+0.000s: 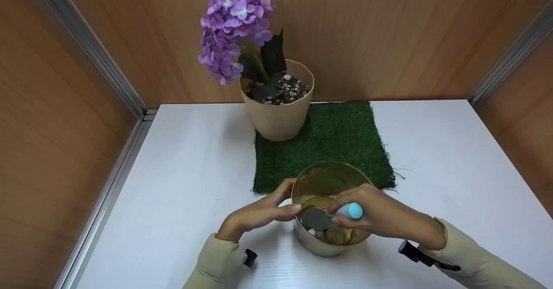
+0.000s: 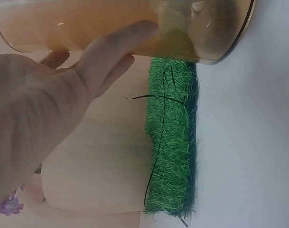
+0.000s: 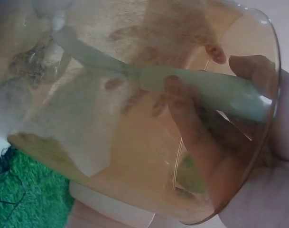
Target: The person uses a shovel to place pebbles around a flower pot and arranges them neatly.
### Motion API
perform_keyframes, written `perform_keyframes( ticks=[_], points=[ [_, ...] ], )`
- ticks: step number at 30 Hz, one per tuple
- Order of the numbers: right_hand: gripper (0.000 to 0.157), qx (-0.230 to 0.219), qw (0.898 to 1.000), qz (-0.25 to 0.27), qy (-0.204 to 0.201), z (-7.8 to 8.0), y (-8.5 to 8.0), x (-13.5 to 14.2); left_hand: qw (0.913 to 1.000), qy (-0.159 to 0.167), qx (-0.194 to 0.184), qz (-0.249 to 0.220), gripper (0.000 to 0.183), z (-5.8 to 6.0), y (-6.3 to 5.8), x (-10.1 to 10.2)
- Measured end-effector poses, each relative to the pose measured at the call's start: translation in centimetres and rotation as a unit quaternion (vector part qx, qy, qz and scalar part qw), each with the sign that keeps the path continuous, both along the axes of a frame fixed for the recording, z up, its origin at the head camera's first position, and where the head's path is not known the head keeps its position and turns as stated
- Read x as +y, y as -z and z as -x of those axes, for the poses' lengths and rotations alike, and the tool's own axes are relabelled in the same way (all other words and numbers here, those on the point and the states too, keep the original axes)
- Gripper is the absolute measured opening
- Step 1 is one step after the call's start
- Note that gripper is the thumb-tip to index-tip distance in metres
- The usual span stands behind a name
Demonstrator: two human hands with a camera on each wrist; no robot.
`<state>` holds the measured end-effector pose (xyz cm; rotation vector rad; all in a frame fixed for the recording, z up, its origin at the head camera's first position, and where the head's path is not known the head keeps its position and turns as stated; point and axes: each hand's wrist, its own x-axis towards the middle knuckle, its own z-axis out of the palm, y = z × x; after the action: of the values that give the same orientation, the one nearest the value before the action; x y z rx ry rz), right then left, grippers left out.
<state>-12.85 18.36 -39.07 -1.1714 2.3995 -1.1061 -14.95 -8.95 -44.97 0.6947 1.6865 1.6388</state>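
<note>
An amber glass jar (image 1: 320,246) stands on the white table at the front edge of the green turf mat. Pebbles (image 1: 319,233) lie in its bottom. My left hand (image 1: 265,213) rests against the jar's left side, thumb near the rim and fingers behind. The left wrist view shows straight fingers (image 2: 116,45) along the glass. My right hand (image 1: 371,207) reaches over the rim and grips a small trowel by its pale blue handle (image 1: 351,211). The trowel's grey blade (image 1: 317,218) is down inside the jar, above the pebbles. Through the glass, the right wrist view shows the handle (image 3: 206,92) between thumb and fingers.
Behind the jar lies the turf mat (image 1: 337,129). A beige pot (image 1: 278,120) with gravel and a purple flower (image 1: 235,30) stands on the mat's back left corner. Wooden panels (image 1: 367,38) wall in the white table (image 1: 190,185) at the back and sides.
</note>
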Motion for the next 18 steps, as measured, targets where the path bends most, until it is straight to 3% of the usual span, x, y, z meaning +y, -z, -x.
perform_keyframes(
  ticks=[18],
  points=[
    [0.010,-0.074,0.997,-0.007,0.020,0.9,0.0,-1.3,1.0000,0.001,0.007,-0.006,0.060,0.0,0.1,0.0]
  ],
)
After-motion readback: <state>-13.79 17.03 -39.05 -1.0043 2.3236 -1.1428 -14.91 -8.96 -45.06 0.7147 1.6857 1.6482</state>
